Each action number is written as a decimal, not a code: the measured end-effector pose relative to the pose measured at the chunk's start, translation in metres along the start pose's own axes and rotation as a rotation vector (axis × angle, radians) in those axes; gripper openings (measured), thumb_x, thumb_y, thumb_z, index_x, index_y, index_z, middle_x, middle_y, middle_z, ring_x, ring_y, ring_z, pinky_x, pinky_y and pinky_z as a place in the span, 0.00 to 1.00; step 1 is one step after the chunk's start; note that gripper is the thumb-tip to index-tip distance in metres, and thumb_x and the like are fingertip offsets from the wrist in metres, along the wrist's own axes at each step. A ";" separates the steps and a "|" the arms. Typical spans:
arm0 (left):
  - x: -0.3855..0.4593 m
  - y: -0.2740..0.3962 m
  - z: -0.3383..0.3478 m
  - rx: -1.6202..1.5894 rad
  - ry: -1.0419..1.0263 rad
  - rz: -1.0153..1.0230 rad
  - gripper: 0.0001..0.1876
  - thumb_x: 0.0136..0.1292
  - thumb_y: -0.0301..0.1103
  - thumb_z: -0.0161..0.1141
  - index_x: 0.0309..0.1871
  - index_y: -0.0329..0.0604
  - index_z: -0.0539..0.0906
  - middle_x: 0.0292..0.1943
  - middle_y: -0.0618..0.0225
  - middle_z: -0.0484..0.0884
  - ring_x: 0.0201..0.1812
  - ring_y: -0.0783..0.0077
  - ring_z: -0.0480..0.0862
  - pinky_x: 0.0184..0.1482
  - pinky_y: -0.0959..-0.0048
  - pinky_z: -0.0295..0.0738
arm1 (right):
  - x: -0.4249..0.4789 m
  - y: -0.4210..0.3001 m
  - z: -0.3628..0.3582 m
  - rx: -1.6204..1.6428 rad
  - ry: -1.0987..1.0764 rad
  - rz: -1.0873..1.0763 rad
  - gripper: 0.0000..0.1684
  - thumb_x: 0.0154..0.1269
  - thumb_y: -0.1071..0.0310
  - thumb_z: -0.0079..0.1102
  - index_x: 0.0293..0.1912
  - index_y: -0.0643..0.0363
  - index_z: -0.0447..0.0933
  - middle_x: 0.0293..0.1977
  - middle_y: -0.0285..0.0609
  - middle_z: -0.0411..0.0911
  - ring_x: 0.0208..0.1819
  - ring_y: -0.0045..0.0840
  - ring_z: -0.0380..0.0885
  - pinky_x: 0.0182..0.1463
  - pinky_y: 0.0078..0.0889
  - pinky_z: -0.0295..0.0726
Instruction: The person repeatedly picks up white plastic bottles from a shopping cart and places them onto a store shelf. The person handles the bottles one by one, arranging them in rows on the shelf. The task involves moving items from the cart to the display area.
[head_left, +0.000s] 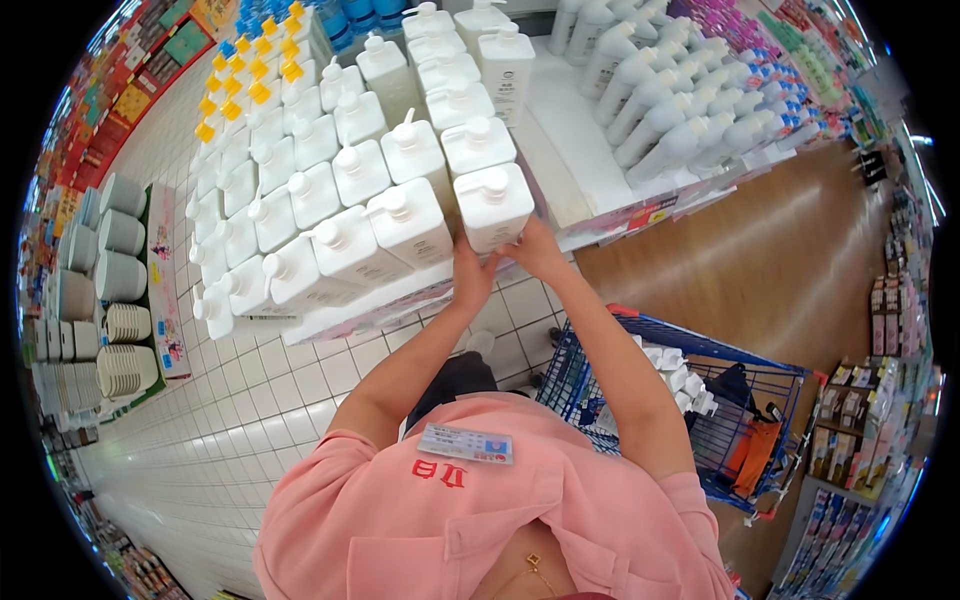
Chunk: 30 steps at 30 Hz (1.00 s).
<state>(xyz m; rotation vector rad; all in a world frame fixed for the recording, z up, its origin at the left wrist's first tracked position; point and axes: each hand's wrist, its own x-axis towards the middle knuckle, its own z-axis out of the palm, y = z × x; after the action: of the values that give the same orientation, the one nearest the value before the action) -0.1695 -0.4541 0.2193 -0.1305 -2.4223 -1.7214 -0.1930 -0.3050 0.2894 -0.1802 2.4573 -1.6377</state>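
Both my hands are around the lower part of a white square pump bottle (493, 206) at the front right corner of the display. My left hand (472, 274) grips its left side, and my right hand (534, 247) grips its right side. The thumbs come close together at the front face. Directly left stands another white pump bottle (411, 221), its nozzle turned left. Behind the held bottle runs a row of like bottles (478, 142). Whether the held bottle's base rests on the white display board (375, 300) is hidden by my hands.
Slanted white bottles (652, 112) fill a display at the upper right, beside a bare white board (562, 150). A blue shopping cart (720, 450) holding white bottles stands by my right arm. Stacked plastic basins (120, 255) are at the left. Yellow-capped bottles (255, 71) stand farther back.
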 end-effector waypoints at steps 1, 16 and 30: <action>-0.001 -0.004 0.003 0.037 0.004 0.046 0.42 0.59 0.26 0.68 0.73 0.30 0.57 0.64 0.41 0.71 0.65 0.41 0.72 0.67 0.56 0.66 | 0.000 0.006 0.000 0.010 0.016 -0.075 0.48 0.48 0.79 0.71 0.70 0.56 0.62 0.59 0.49 0.76 0.63 0.43 0.74 0.63 0.39 0.75; -0.067 0.016 -0.008 -0.051 -0.307 -0.146 0.44 0.67 0.26 0.60 0.78 0.32 0.43 0.78 0.43 0.45 0.78 0.50 0.52 0.77 0.57 0.49 | -0.128 0.045 0.002 0.115 0.548 0.221 0.40 0.60 0.68 0.68 0.70 0.59 0.65 0.63 0.54 0.74 0.64 0.43 0.74 0.66 0.37 0.73; -0.176 0.072 0.180 0.248 -1.321 0.271 0.33 0.60 0.36 0.69 0.67 0.34 0.72 0.66 0.51 0.73 0.68 0.51 0.72 0.70 0.60 0.64 | -0.520 0.315 -0.066 -0.030 0.925 1.282 0.38 0.49 0.51 0.74 0.55 0.64 0.77 0.50 0.55 0.82 0.56 0.46 0.80 0.60 0.41 0.78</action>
<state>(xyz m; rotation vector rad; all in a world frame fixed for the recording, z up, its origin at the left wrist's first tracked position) 0.0003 -0.2557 0.1960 -1.9726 -3.0550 -1.3066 0.2999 -0.0199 0.0674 2.0312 2.0326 -1.0716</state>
